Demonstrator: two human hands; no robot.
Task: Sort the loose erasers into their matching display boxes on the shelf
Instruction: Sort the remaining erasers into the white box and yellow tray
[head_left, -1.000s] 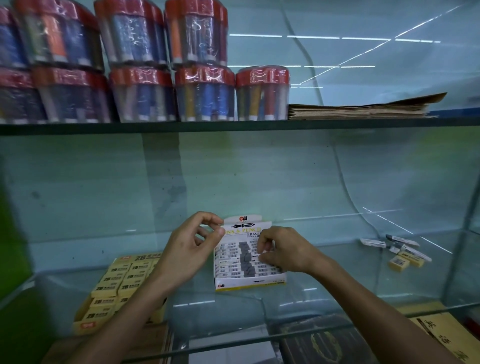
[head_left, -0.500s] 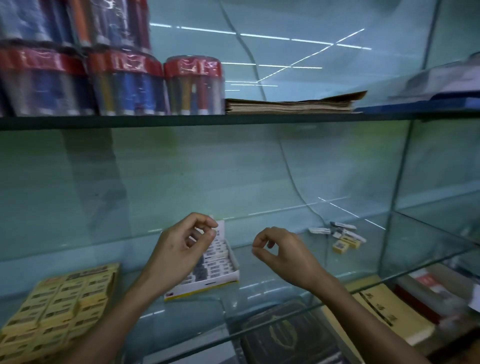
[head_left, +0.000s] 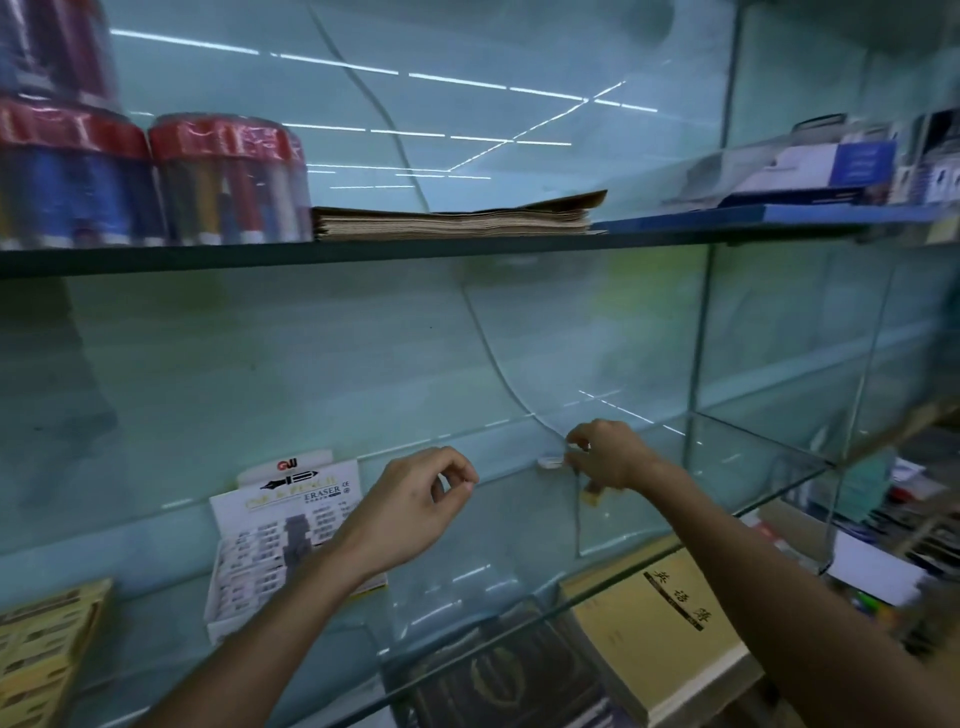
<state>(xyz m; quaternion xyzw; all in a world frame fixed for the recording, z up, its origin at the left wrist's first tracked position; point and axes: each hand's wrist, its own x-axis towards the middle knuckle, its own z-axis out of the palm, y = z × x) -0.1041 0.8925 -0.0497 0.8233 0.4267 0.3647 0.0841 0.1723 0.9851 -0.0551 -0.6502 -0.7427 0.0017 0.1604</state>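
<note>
A white display box (head_left: 260, 561) of black-and-white erasers, with an "ERASER" header card, stands on the glass shelf at lower left. A yellow display box (head_left: 41, 644) of yellow erasers sits at the far left edge. My left hand (head_left: 410, 509) hovers just right of the white box, fingers curled and empty. My right hand (head_left: 608, 454) has reached to the loose erasers at the back right of the shelf. Its fingertips touch a white loose eraser (head_left: 550, 461). A yellow loose eraser (head_left: 592, 496) shows just below the hand. The other loose erasers are hidden by the hand.
The upper shelf holds red-capped tubs of pens (head_left: 228, 182) and a stack of brown paper (head_left: 457, 221). A vertical glass divider (head_left: 696, 364) closes the shelf's right side. Under the glass shelf (head_left: 467, 561) lie a dark book (head_left: 498, 675) and a yellow notebook (head_left: 660, 623).
My right hand has moved from the white box rightward and back to the loose erasers. My left hand has let go of the box's header and drifted right. The view has swung right.
</note>
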